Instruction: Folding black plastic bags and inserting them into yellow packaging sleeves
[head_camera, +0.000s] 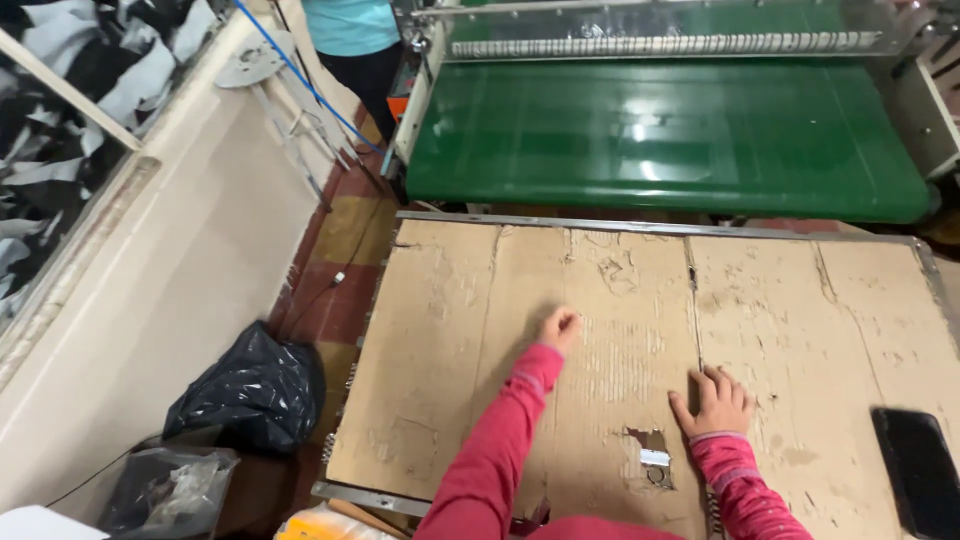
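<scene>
Phone (917, 470) cut off beside right hand (716, 402).

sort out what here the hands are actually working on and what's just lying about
In hand:
- worn brown cardboard sheet covering the table
- left hand, curled into a fist on the cardboard
- right hand, flat on the cardboard

Lying about:
- flat black phone-like slab at the table's right edge
- green conveyor belt beyond the table
- crumpled black plastic bag on the floor
</scene>
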